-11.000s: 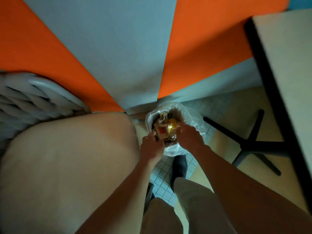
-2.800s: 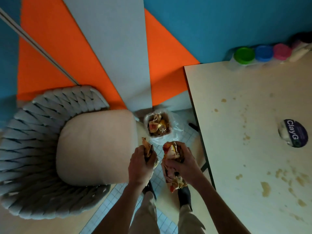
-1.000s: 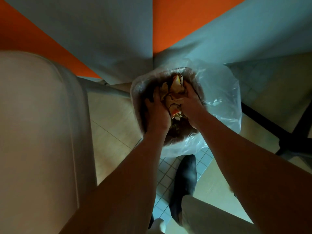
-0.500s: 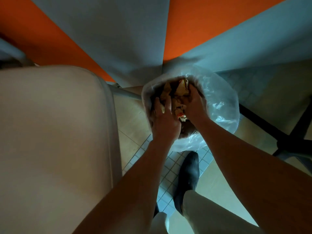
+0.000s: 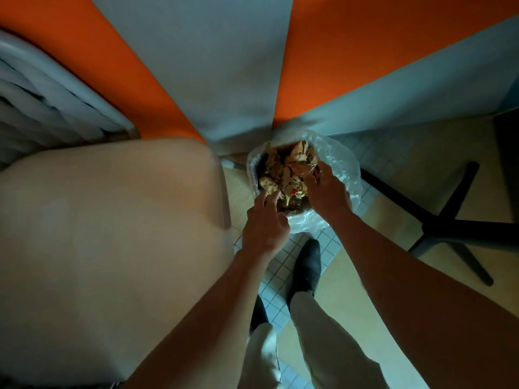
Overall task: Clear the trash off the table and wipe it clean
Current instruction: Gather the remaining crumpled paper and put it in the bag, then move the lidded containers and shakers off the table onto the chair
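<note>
the person stood over a small bin [image 5: 254, 175] on the floor, lined with a clear plastic bag [image 5: 341, 175] whose loose edge spilled over the rim. the bin sat against the foot of the wall, between the cushioned chair [image 5: 112, 234] and the black table base [image 5: 438, 220]. crumpled trash [image 5: 286, 169], mostly tan paper wrappers with a few red and yellow bits, was heaped in it up to the rim and a little above.

both hands were at the near side of the bin. the left hand [image 5: 265, 226] hovered at the near left rim with its fingers [image 5: 261, 199] extended and slightly spread, their tips touching or just short of the nearest scrap of paper; that grip was relaxed and had hold of nothing. the right hand [image 5: 327, 192] lay over the near right part of the heap, back up, its fingers pointing down into the wrappers and hidden among them, so whether that grip had closed on any paper could not be told.

below the hands, two dark shoes [image 5: 306, 265] and light trouser legs stood on the floor, which was part small pale tiles and part tan surface. behind the bin the wall carried orange and grey panels. the worktop itself did not show, only its base.
</note>
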### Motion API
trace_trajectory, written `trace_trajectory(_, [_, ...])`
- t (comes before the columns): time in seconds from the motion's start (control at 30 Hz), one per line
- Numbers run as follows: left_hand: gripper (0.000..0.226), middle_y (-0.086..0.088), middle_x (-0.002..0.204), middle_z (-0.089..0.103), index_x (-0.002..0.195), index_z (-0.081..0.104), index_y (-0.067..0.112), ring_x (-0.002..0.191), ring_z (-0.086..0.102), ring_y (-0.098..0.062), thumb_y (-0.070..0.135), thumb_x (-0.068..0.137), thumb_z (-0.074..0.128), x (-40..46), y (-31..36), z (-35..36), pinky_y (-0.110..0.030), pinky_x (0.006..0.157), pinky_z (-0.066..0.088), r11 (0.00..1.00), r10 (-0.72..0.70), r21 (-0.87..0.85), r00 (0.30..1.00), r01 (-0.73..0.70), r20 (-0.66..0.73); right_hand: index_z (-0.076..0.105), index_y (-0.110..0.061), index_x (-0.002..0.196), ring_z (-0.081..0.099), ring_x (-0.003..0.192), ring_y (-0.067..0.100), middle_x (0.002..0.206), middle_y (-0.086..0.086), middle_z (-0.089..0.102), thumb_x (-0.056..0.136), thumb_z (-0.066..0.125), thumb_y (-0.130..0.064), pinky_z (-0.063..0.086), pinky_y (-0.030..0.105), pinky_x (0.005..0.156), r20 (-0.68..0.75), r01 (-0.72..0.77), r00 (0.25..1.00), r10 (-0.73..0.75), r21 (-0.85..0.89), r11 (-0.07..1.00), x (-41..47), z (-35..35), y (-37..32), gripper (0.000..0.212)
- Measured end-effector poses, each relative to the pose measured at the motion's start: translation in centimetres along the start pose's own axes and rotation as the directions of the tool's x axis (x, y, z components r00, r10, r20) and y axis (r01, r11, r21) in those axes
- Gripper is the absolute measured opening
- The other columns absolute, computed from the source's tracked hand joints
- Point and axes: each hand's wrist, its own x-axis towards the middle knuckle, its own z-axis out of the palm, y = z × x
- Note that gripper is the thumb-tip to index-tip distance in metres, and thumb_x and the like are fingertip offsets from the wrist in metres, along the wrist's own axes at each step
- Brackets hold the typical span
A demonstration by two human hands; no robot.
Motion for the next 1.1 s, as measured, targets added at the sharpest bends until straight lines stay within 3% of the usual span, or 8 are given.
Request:
trace_trajectory(0.23, [0.057, -0.004, 0.16, 0.027, 0.155, 0.031, 0.026, 0.142, 0.036, -0.029, 0.031, 0.101, 0.047, -8.7, 2.1, -5.5, -0.046, 0.114, 0.037, 0.987, 0.045, 0.149, 0.995, -0.059, 0.095, 0.033, -0.029, 0.149, 0.055, 0.12, 0.033, 0.133, 0.013, 0.056, 0.099, 0.048, -0.042, 0.041, 0.037, 0.09, 0.146, 0.001, 0.989, 0.007, -0.05, 0.999, -11.6, -4.1, -1.5, 0.053])
trace_trajectory(0.4, [0.054, -0.001, 0.158, 0.031, 0.152, 0.032, 0.028, 0.139, 0.04, -0.029, 0.031, 0.101, 0.047, -16.5, 4.6, -9.3, -0.046, 0.114, 0.038, 0.982, 0.078, 0.168, 0.994, -0.091, 0.081, 0.039, -0.035, 0.145, 0.054, 0.124, 0.025, 0.138, 0.006, 0.056, 0.098, 0.05, -0.045, 0.043, 0.04, 0.103, 0.162, 0.054, 0.985, -0.063, 0.064, 0.997, -20.7, -8.5, -3.2, 0.05])
trace_trajectory(0.53, [0.055, -0.002, 0.159, 0.031, 0.153, 0.032, 0.027, 0.139, 0.04, -0.029, 0.032, 0.101, 0.049, -22.9, 7.7, -12.1, -0.045, 0.113, 0.039, 0.966, 0.126, 0.216, 0.989, -0.141, 0.081, 0.041, -0.036, 0.143, 0.056, 0.122, 0.022, 0.137, 0.001, 0.058, 0.097, 0.052, -0.044, 0.046, 0.042, 0.103, 0.109, 0.101, 0.988, -0.113, 0.113, 0.988, -27.6, -14.1, -4.7, 0.048])
trace_trajectory(0.67, [0.055, -0.003, 0.156, 0.034, 0.153, 0.034, 0.027, 0.136, 0.044, -0.031, 0.03, 0.1, 0.05, -28.0, 11.0, -13.8, -0.046, 0.111, 0.04, 0.953, 0.19, 0.232, 0.98, -0.197, 0.05, 0.047, -0.03, 0.141, 0.063, 0.106, 0.018, 0.13, 0.003, 0.061, 0.098, 0.056, -0.038, 0.052, 0.042, 0.095, 0.041, 0.213, 0.975, -0.22, 0.134, 0.968, -32.9, -19.3, -4.8, 0.045])
trace_trajectory(0.8, [0.052, -0.004, 0.151, 0.04, 0.15, 0.038, 0.026, 0.13, 0.049, -0.028, 0.033, 0.1, 0.053, -31.6, 14.8, -14.0, -0.046, 0.107, 0.045, 0.918, 0.331, 0.235, 0.944, -0.32, -0.006, 0.052, -0.029, 0.139, 0.063, 0.098, 0.015, 0.126, 0.001, 0.063, 0.098, 0.057, -0.035, 0.05, 0.03, 0.084, -0.056, 0.28, 0.96, -0.274, 0.193, 0.94, -36.6, -24.2, -3.5, 0.042])
trace_trajectory(0.9, [0.05, -0.003, 0.15, 0.043, 0.148, 0.043, 0.024, 0.134, 0.046, -0.022, 0.032, 0.1, 0.056, -33.7, 18.2, -13.3, -0.038, 0.11, 0.043, 0.878, 0.429, 0.251, 0.902, -0.408, -0.037, 0.053, -0.03, 0.137, 0.064, 0.094, 0.012, 0.124, -0.002, 0.064, 0.098, 0.057, -0.038, 0.048, 0.027, 0.082, -0.152, 0.326, 0.942, -0.299, 0.207, 0.922, -39.0, -27.7, -1.7, 0.041])
trace_trajectory(1.1, [0.044, -0.002, 0.14, 0.053, 0.14, 0.054, 0.018, 0.132, 0.046, -0.017, 0.024, 0.096, 0.059, -37.4, 26.0, -9.5, -0.024, 0.109, 0.032, 0.808, 0.572, 0.236, 0.815, -0.54, -0.097, 0.055, -0.032, 0.135, 0.065, 0.086, 0.012, 0.118, -0.004, 0.065, 0.095, 0.06, -0.037, 0.054, 0.034, 0.086, -0.308, 0.361, 0.909, -0.283, 0.236, 0.902, -41.9, -35.4, 4.3, 0.04])
